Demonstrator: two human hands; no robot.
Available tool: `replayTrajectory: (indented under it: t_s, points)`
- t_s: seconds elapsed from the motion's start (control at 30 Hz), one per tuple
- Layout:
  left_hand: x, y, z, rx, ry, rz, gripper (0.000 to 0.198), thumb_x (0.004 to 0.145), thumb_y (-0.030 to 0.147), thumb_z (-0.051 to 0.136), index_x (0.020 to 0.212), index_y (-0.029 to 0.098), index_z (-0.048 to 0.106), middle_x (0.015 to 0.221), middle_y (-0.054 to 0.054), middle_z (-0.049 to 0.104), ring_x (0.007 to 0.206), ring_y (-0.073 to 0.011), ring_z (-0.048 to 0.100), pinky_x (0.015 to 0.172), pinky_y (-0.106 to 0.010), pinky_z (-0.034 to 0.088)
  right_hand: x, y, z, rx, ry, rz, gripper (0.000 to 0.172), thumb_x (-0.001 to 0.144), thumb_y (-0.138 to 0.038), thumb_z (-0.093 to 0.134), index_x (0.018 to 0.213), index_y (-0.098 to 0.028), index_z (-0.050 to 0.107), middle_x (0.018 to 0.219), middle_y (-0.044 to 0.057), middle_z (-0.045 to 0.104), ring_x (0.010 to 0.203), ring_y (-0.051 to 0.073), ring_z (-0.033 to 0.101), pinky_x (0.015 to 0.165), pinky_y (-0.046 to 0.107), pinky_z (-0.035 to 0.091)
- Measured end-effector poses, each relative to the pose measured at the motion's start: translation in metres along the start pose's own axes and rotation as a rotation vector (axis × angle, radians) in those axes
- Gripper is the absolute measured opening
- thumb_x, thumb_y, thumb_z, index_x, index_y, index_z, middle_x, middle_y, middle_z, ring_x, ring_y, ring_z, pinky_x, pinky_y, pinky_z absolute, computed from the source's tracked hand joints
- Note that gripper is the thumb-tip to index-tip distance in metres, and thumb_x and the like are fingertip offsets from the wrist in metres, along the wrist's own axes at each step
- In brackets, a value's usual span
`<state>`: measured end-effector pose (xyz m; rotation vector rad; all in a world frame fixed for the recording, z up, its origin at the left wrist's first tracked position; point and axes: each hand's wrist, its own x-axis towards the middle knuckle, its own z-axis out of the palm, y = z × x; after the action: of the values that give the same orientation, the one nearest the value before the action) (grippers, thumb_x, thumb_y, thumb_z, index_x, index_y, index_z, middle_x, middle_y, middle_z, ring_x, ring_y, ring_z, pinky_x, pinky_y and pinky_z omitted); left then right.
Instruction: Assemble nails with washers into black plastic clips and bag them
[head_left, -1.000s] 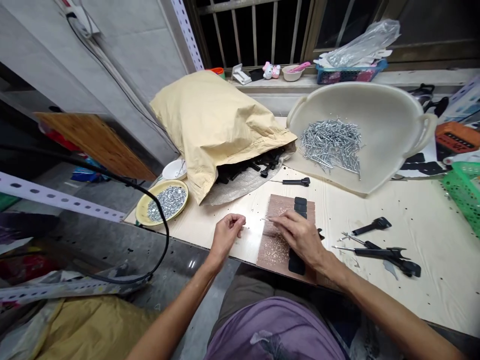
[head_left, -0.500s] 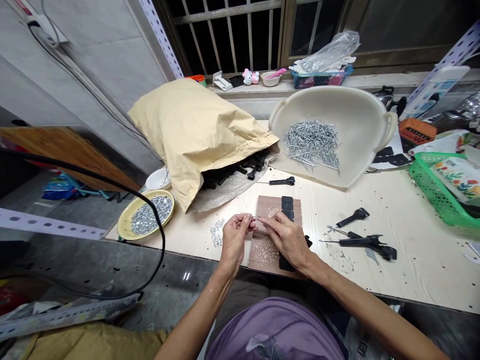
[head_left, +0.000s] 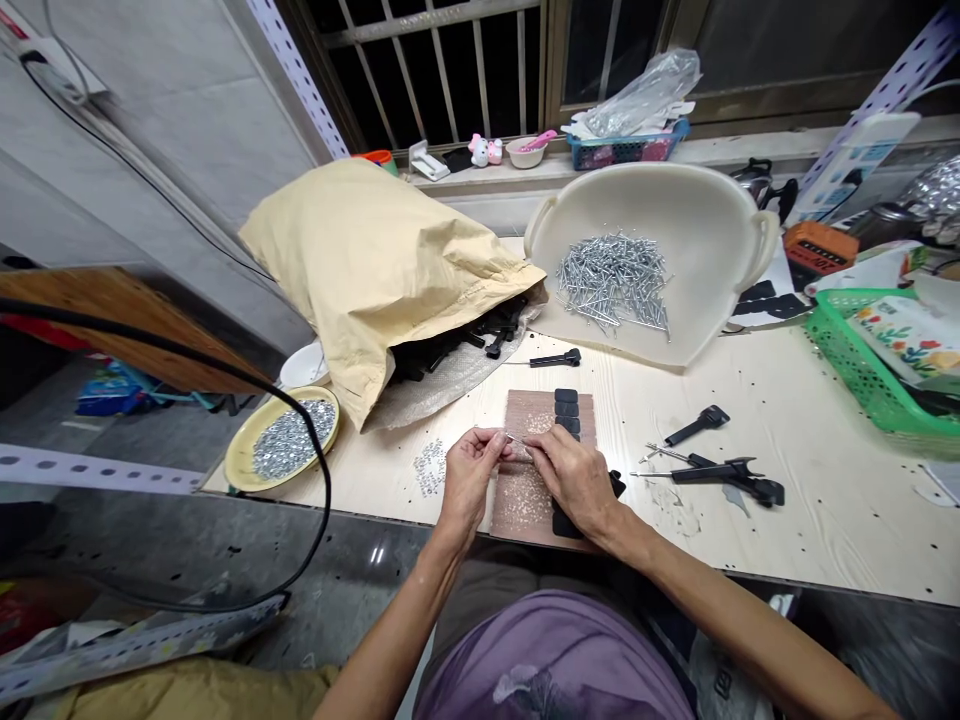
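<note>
My left hand [head_left: 466, 478] and my right hand [head_left: 571, 478] meet above a brown board [head_left: 525, 495] at the table's near edge. Both pinch the ends of a thin metal nail [head_left: 517, 440] held between them. Black plastic pieces [head_left: 566, 408] lie in a row on the board under my right hand. A small heap of tiny metal bits [head_left: 430, 466] lies on the table just left of my left hand.
A cream tub [head_left: 697, 215] holds a pile of nails [head_left: 613, 280]. A tan sack [head_left: 375, 265] spills black parts [head_left: 480, 335]. A yellow plate [head_left: 238, 462] of small metal pieces sits left. Black tools [head_left: 720, 470] lie right, near a green basket [head_left: 862, 375]. A black cable [head_left: 225, 365] loops left.
My left hand lifted off the table and moved right to meet my right hand at the nail. The camera view swung slightly to the right.
</note>
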<state>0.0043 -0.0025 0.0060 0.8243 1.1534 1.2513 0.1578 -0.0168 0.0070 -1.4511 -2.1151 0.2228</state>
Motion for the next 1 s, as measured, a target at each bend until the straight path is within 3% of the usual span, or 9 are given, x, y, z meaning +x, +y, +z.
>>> replayTrajectory:
  t_s: [0.13,0.3,0.57,1.0]
  points:
    - [0.002,0.001,0.001,-0.024,-0.043,-0.055,0.027,0.072,0.034,0.070,0.085,0.011,0.066,0.075,-0.004,0.066,0.064,-0.0094,0.060,0.066,-0.022,0.049,-0.003,0.001,-0.003,-0.019,0.001,0.031,0.021,0.094,-0.026,0.040,0.098,-0.019,0.060,0.088,0.003,0.061,0.077,0.012,0.059,0.061,0.020,0.039]
    - [0.004,0.000,0.002,0.011,-0.051,-0.081,0.026,0.067,0.032,0.075,0.076,0.011,0.064,0.066,-0.003,0.065,0.059,-0.0090,0.060,0.061,-0.020,0.048,-0.006,0.002,-0.008,-0.038,-0.013,0.023,0.023,0.095,-0.026,0.039,0.097,-0.020,0.061,0.087,0.003,0.061,0.077,0.011,0.059,0.059,0.020,0.037]
    - [0.005,-0.003,0.010,-0.100,-0.071,-0.216,0.031,0.062,0.030,0.079,0.083,0.010,0.067,0.065,-0.001,0.065,0.055,-0.0074,0.059,0.059,-0.020,0.050,-0.008,0.006,-0.010,-0.091,0.035,0.018,0.021,0.095,-0.026,0.041,0.091,-0.019,0.060,0.084,0.002,0.061,0.073,0.011,0.057,0.058,0.022,0.035]
    - [0.004,-0.009,0.018,-0.190,-0.037,-0.200,0.034,0.059,0.027,0.081,0.081,0.010,0.063,0.064,0.000,0.065,0.058,-0.0080,0.062,0.067,-0.021,0.053,-0.012,0.005,-0.009,-0.139,0.028,0.082,0.024,0.096,-0.026,0.038,0.095,-0.021,0.061,0.084,0.002,0.061,0.074,0.011,0.058,0.056,0.022,0.034]
